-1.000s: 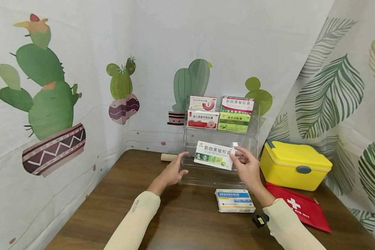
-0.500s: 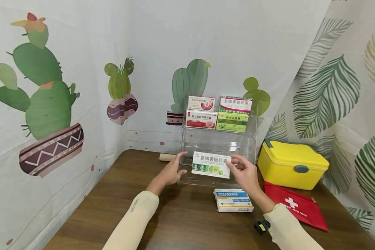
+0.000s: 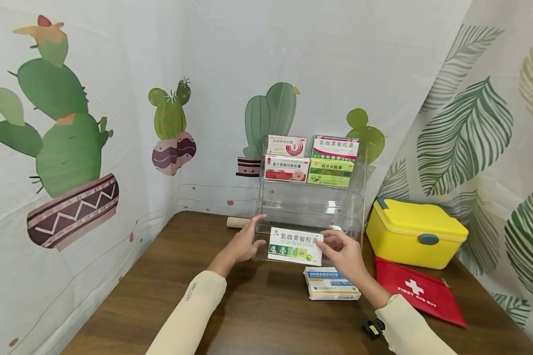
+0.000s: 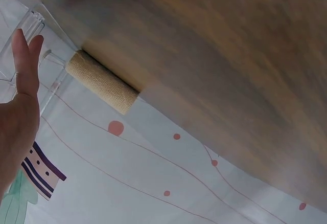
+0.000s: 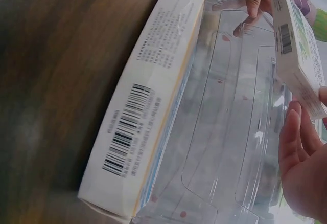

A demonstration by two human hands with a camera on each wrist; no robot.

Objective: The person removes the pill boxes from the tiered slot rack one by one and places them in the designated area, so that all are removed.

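A clear tiered display rack [image 3: 299,199] stands at the back of the table. My right hand [image 3: 344,251] pinches the right end of a white and green medicine box [image 3: 295,246], held in front of the rack's lower tiers. In the right wrist view, that medicine box [image 5: 292,40] is tilted and clear of the rack's lower ledge. At the rack's left side is my left hand [image 3: 243,244], its fingers extended along the edge and nothing in its grasp. Just below the held box, a blue and white medicine box [image 3: 331,284] lies on the table.
Upper tiers bear a red and white box [image 3: 286,169], a green box [image 3: 329,172] and two more behind. To the right are a yellow case [image 3: 419,234] and a red first aid pouch [image 3: 419,291]. A beige roll [image 3: 237,223] lies left of the rack.
My right hand has lowered the white and green medicine box from the rack's middle toward its bottom tier, and the box has levelled a little. My left hand has stayed at the rack's side.
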